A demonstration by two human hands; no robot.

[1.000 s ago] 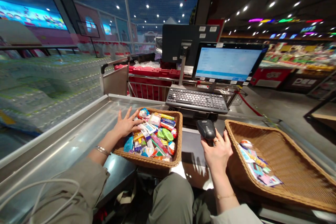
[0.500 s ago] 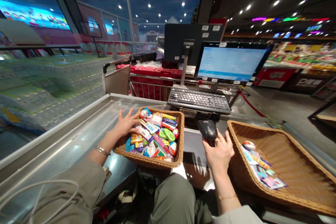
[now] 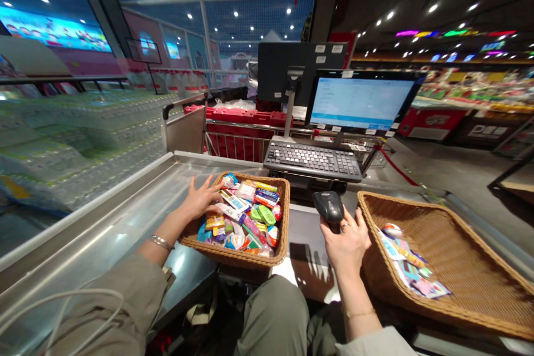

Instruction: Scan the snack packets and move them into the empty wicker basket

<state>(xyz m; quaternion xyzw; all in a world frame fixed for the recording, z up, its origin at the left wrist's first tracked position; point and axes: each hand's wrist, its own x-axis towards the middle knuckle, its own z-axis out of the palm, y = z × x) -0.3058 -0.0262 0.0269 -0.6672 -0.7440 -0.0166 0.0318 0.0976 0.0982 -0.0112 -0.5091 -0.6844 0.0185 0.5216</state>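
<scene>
My left hand (image 3: 203,199) lies over the left edge of a wicker basket (image 3: 286,217), its fingers spread above the goods. That basket is full of small colourful packets, among them a green oval item (image 3: 266,214), a yellow tube (image 3: 265,186) and a white-and-blue box (image 3: 235,201). My right hand (image 3: 345,238) is wrapped round the handle of a black barcode scanner (image 3: 329,207), held between the two baskets. To its right stands a larger wicker basket (image 3: 467,250) with a few packets (image 3: 411,264) and a round red-and-white item (image 3: 392,230) near its left side.
A keyboard (image 3: 312,159) and a lit screen (image 3: 361,101) stand behind the baskets. The metal counter (image 3: 137,233) has a raised edge at left. Beyond it are stacked wrapped bottles (image 3: 83,139) and a wire trolley (image 3: 233,142). A pale cable (image 3: 83,292) loops across my left sleeve.
The view has shifted very slightly. Both hands keep nearly the same pose, the left over the full basket and the right round the scanner.
</scene>
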